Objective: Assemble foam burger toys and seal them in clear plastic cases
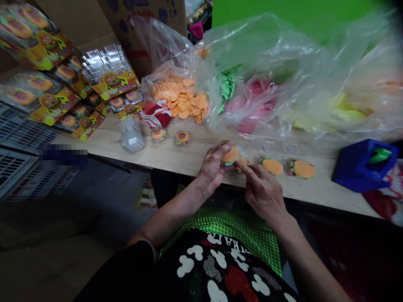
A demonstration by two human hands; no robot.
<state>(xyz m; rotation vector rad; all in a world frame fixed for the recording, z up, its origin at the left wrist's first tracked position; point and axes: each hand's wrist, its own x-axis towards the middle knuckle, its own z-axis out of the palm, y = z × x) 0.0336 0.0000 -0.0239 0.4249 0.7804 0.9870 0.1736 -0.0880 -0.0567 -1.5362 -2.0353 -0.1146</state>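
Burger toy [231, 155]: small, round, layered, orange top with green showing at the edge. It is held just above the near edge of the table [176, 157], centre of the view. The left hand [211, 170] grasps it, with the fingers curled over the far side and the thumb on the near side. This looks like a steadying pinch that leaves the right edge exposed. The right hand [263, 192] comes in from the near right with its fingertips at the toy's lower right edge. The fingers are bent and touch it, but blur hides whether they actually pinch.

Orientation: it is a flat disc with no real long axis. The broad orange face points up and slightly towards the camera, and the stack axis is roughly vertical.

Outward: two flat orange burger pieces [272, 166] lie on the table just right of the hands, side by side, probably set out within easy reach. Two smaller packed burgers [182, 137] sit to the left and farther off, with a clear plastic shell [132, 136] beyond them. Far side: open clear bags, one of orange discs [182, 98] and one of green pieces [227, 86], with pink and yellow bags to the right. Carded packs [56, 105] are stacked far left. A blue box [362, 165] is on the right.
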